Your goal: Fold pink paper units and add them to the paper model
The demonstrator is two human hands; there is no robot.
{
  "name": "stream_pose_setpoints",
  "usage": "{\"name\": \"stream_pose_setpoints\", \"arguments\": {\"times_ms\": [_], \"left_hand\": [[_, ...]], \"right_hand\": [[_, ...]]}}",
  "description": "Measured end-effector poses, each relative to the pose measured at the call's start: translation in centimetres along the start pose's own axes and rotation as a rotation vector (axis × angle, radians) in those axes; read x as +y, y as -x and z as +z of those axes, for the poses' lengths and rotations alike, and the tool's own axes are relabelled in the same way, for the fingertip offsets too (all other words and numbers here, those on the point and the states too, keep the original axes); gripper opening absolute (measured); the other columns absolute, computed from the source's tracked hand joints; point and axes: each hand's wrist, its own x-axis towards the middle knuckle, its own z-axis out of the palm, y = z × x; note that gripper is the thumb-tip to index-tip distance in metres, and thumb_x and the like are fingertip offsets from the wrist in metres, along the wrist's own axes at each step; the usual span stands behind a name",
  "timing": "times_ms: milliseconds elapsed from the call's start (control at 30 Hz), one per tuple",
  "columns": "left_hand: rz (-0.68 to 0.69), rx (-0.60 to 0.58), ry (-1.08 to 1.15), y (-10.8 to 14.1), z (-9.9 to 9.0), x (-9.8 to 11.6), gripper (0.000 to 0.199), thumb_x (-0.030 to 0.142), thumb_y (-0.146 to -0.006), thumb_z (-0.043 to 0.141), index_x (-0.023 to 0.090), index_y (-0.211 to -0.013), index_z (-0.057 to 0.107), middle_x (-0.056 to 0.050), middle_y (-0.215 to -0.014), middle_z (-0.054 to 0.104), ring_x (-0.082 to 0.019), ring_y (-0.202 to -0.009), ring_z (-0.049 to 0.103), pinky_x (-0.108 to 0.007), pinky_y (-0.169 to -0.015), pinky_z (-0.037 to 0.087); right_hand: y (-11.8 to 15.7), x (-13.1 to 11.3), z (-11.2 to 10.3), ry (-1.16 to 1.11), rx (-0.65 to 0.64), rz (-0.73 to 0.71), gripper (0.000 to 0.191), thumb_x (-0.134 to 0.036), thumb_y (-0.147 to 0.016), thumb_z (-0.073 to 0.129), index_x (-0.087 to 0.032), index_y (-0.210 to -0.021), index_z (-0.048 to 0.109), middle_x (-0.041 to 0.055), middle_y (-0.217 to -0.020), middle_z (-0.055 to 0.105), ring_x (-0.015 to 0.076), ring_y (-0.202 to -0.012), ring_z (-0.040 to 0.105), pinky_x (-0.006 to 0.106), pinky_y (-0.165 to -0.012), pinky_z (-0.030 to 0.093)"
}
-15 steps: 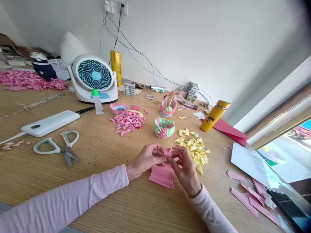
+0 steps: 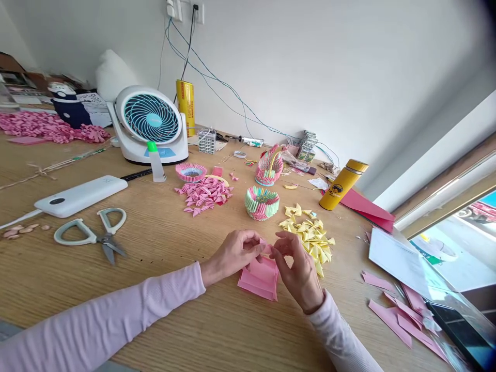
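left hand [image 2: 234,254] pinching a pink paper [image 2: 267,249], right hand [image 2: 300,273] at its side, grip unclear, pink sheets [image 2: 258,284] below, toward the worktop's [image 2: 186,325] front edge

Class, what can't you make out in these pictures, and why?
Head view:
Small pink paper piece: its folds, partly covered by the left hand and right hand.
Tall yellow cylinder: lower left side, behind the white fan with teal blades.
Heap of small pink pieces: left end, cut off by the picture's left edge.
Slanted yellow bottle: lettering, too small to read.
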Motion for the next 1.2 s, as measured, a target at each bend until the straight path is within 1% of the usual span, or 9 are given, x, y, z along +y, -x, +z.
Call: {"name": "stream_pose_setpoints", "arguments": {"times_ms": [133, 267, 400, 533, 700, 833, 1000, 1100, 1200], "left_hand": [[-0.134, -0.042, 0.198, 0.0, 0.3, -0.3, 0.028, 0.034, -0.077, 0.063, 0.011, -0.092, 0.058, -0.006, -0.070, 0.065, -0.015, -0.059, 0.062, -0.019, -0.044, 0.044], [-0.111, -0.058, 0.259, -0.1, 0.3, -0.8, 0.030, 0.035, -0.076, 0.065, 0.011, -0.093, 0.060, -0.005, -0.070, 0.064, -0.016, -0.063, 0.064, -0.018, -0.042, 0.043], [-0.091, -0.022, 0.291, -0.2, 0.3, -0.9, 0.030, 0.036, -0.075, 0.066, 0.011, -0.091, 0.060, -0.007, -0.078, 0.065, -0.015, -0.064, 0.063, -0.017, -0.042, 0.043], [-0.076, -0.013, 0.281, 0.0, 0.3, -0.4, 0.027, 0.035, -0.076, 0.065, 0.012, -0.088, 0.059, -0.006, -0.079, 0.064, -0.014, -0.063, 0.064, -0.018, -0.043, 0.045], [-0.064, -0.040, 0.284, 0.3, 0.4, 0.2, 0.020, 0.030, -0.077, 0.063, 0.015, -0.087, 0.057, -0.001, -0.073, 0.060, -0.012, -0.058, 0.064, -0.015, -0.041, 0.042], [-0.110, -0.045, 0.309, 0.3, 0.5, 0.4, 0.017, 0.027, -0.074, 0.064, 0.014, -0.081, 0.057, 0.000, -0.070, 0.059, -0.011, -0.054, 0.062, -0.015, -0.039, 0.038], [-0.223, -0.085, 0.429, 0.4, 0.3, 0.5, 0.010, 0.022, -0.074, 0.058, 0.014, -0.080, 0.055, 0.001, -0.065, 0.059, -0.009, -0.052, 0.061, -0.015, -0.042, 0.037], [-0.271, -0.109, 0.465, 0.3, 0.2, 0.5, 0.016, 0.030, -0.076, 0.060, 0.015, -0.082, 0.055, 0.001, -0.066, 0.060, -0.009, -0.052, 0.061, -0.015, -0.043, 0.036], [-0.267, -0.094, 0.424, 0.2, 0.1, 0.2, 0.028, 0.038, -0.073, 0.067, 0.015, -0.085, 0.056, 0.000, -0.074, 0.062, -0.010, -0.056, 0.062, -0.015, -0.042, 0.034]], "right_hand": [[0.0, 0.2, 0.6, -0.221, 0.074, 0.103, 0.026, -0.027, -0.087, 0.057, -0.022, -0.111, 0.048, 0.0028, -0.080, 0.061, 0.0165, -0.067, 0.065, 0.029, -0.063, 0.054], [0.0, 0.6, 0.6, -0.318, 0.072, 0.158, 0.021, -0.028, -0.083, 0.064, -0.021, -0.102, 0.056, 0.0046, -0.081, 0.065, 0.0177, -0.073, 0.065, 0.030, -0.066, 0.054], [0.1, 0.6, 0.5, -0.479, 0.035, 0.282, 0.015, -0.029, -0.080, 0.068, -0.020, -0.091, 0.064, 0.0044, -0.081, 0.067, 0.0159, -0.073, 0.064, 0.028, -0.068, 0.053], [0.0, 0.1, 0.6, -0.647, 0.045, 0.374, 0.011, -0.028, -0.077, 0.071, -0.019, -0.083, 0.068, 0.0024, -0.077, 0.068, 0.0132, -0.071, 0.063, 0.024, -0.066, 0.052], [0.0, -0.2, 0.8, -0.772, 0.071, 0.434, 0.006, -0.023, -0.075, 0.072, -0.020, -0.078, 0.069, 0.0004, -0.074, 0.068, 0.0120, -0.068, 0.062, 0.024, -0.068, 0.052], [0.0, -0.2, 0.8, -0.774, 0.061, 0.436, 0.003, -0.020, -0.075, 0.070, -0.020, -0.078, 0.070, 0.0002, -0.073, 0.068, 0.0126, -0.068, 0.062, 0.025, -0.068, 0.051], [0.0, -0.3, 0.7, -0.654, 0.041, 0.378, 0.002, -0.020, -0.074, 0.069, -0.020, -0.076, 0.070, 0.0010, -0.073, 0.065, 0.0142, -0.068, 0.061, 0.025, -0.066, 0.050], [0.0, -0.3, 0.6, -0.580, 0.034, 0.310, 0.003, -0.021, -0.075, 0.068, -0.020, -0.077, 0.070, 0.0020, -0.077, 0.063, 0.0150, -0.069, 0.061, 0.027, -0.066, 0.051], [0.2, 0.0, 0.7, -0.538, 0.023, 0.263, 0.004, -0.023, -0.078, 0.066, -0.020, -0.081, 0.068, 0.0028, -0.079, 0.063, 0.0157, -0.071, 0.061, 0.028, -0.067, 0.051]]}}
